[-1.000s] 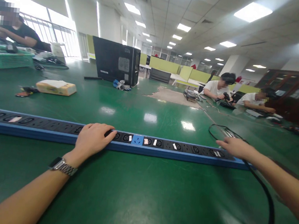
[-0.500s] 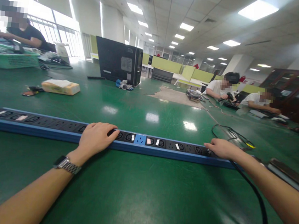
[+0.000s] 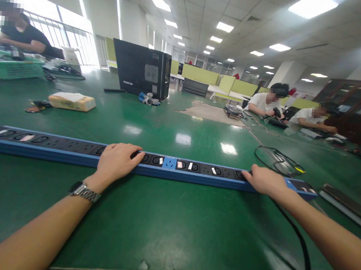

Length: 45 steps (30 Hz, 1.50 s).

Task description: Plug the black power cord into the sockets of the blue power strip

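A long blue power strip [image 3: 180, 169] with black sockets lies across the green table [image 3: 158, 218]. My left hand [image 3: 117, 162], a watch on its wrist, rests over the strip's middle with fingers curled on its top. My right hand [image 3: 264, 180] lies on the strip towards its right end, fingers laid over it. A black cable [image 3: 298, 242] runs from the strip's right end under my right forearm and off the table's near edge.
A second strip-like bar [image 3: 347, 206] lies at the right. A looped cable [image 3: 277, 160], a tissue box [image 3: 72, 101], a black computer case [image 3: 140, 68] and a green basket [image 3: 11, 68] stand farther back. Three other people sit at the table.
My right hand has slid leftwards along the strip, uncovering its right end. My left hand has stayed in place.
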Each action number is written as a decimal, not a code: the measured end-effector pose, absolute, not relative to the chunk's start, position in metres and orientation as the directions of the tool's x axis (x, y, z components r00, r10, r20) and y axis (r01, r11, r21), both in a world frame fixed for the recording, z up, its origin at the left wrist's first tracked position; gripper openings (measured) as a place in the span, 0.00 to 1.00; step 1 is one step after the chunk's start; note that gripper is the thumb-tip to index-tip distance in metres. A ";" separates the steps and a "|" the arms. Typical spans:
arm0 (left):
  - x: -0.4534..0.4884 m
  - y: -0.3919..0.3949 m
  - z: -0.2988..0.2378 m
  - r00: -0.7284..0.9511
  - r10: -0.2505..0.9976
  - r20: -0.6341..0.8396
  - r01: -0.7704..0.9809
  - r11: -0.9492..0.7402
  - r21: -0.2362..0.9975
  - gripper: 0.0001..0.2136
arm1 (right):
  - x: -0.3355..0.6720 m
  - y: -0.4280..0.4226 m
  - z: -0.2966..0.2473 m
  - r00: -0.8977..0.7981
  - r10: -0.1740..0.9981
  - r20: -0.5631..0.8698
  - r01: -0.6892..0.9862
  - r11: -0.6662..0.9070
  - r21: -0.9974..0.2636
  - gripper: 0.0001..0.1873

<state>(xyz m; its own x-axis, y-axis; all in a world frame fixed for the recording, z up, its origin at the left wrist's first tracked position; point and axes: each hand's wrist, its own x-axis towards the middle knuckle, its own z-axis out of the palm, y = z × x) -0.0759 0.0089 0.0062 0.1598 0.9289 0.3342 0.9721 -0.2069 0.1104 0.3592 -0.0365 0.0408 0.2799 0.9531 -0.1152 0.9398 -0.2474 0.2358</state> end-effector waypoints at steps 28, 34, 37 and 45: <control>-0.075 0.007 0.003 0.160 0.917 0.366 0.972 -0.211 0.105 0.21 | 0.225 0.017 0.076 -0.070 0.939 -0.337 0.979 0.129 0.155 0.34; -0.074 0.008 0.003 0.160 0.914 0.374 0.968 -0.219 0.119 0.20 | 0.202 0.000 0.067 0.063 0.967 -0.245 0.977 -0.009 0.215 0.27; -0.076 0.009 0.002 0.160 0.908 0.387 0.963 -0.229 0.140 0.19 | 0.195 -0.009 0.066 0.076 0.974 -0.212 0.978 -0.032 0.205 0.27; -0.066 -0.008 0.006 0.156 0.781 0.605 0.811 -0.451 0.373 0.15 | 0.261 0.012 0.043 0.124 0.986 0.111 0.970 -0.096 -0.224 0.32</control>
<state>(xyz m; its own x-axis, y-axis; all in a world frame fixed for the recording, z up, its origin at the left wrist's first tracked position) -0.0659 -0.0077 0.0061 0.1563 0.7809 0.6048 0.8110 -0.4510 0.3727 0.2608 0.0119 0.0428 0.1235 0.9862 0.1106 0.9698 -0.0964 -0.2239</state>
